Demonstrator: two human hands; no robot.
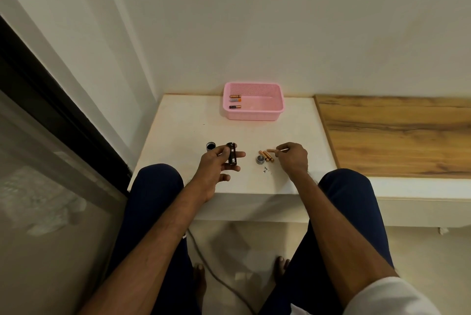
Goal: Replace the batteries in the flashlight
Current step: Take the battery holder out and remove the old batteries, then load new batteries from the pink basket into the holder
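Note:
My left hand (pixel 216 169) holds a black cylindrical battery holder (pixel 232 153) upright between thumb and fingers, just above the white table. A black flashlight body (pixel 210 146) stands on the table to its left, open end up. My right hand (pixel 293 155) pinches one copper-coloured battery (pixel 272 150) at its tip. Two or three more copper batteries (pixel 266 156) lie beside it, next to a round grey cap (pixel 260 160).
A pink plastic basket (pixel 270 111) at the back of the white table (pixel 178 136) holds three batteries (pixel 235 101). A wooden surface (pixel 395 133) adjoins on the right. Small dark scraps (pixel 265 169) lie near the front. My knees flank the table; a cable (pixel 216 276) runs on the floor.

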